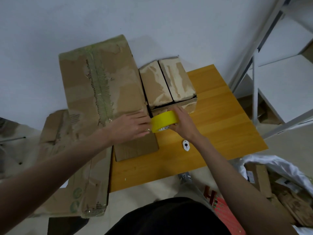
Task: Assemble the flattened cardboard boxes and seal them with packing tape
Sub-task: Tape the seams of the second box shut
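— Head view: what is held in the right hand (183, 122)?

— A yellow tape roll (164, 120) is gripped by it, with fingers curled over the top and far side. The roll is held on edge above the near end of the small box (167, 85), at the gap between that box and the long box (105, 92).

— And the left hand (131, 127)?

— It is laid nearly flat on the long box, fingers extended toward the roll, fingertips just beside it. A short clear strip of tape seems to be stretched between fingertips and roll, though whether it is pinched cannot be told.

— How are the boxes placed?

— Both are set on a wooden table (220, 119), side by side and almost touching. The small box's top flaps are closed, with a dark seam left between them. The long box overhangs the table's left edge, and worn tape is seen along its length.

— Anything else?

— A small white cutter (186, 145) is lying on the table, near the right wrist. More flattened cardboard (71, 167) is stacked at the left.
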